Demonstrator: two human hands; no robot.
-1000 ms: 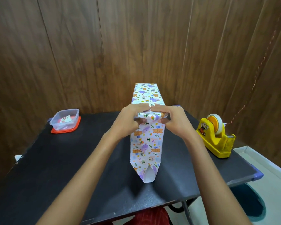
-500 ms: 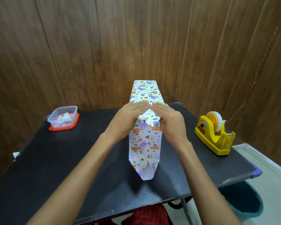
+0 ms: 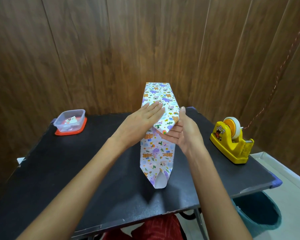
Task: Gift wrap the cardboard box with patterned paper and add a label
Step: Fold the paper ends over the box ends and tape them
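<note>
The box wrapped in white animal-print paper [image 3: 160, 99] stands in the middle of the black table [image 3: 76, 179]. A long paper flap [image 3: 156, 158] hangs down its near face onto the table, ending in a folded point. My left hand [image 3: 142, 123] lies flat with straight fingers on the left of the box top. My right hand [image 3: 182, 130] is at the top's right edge, thumb up along the side and fingers under a folded corner of paper. The cardboard itself is hidden by the paper.
A yellow tape dispenser [image 3: 232, 141] sits at the table's right edge. A clear plastic container on a red lid [image 3: 69, 123], with a small label card inside, stands at the back left. A wooden wall is close behind the box. A teal bin [image 3: 256, 212] is below right.
Both hands pinched the fold at the top a second ago. They then flattened on it; now the left still presses flat and the right has slid to the right edge, under the folded corner.
</note>
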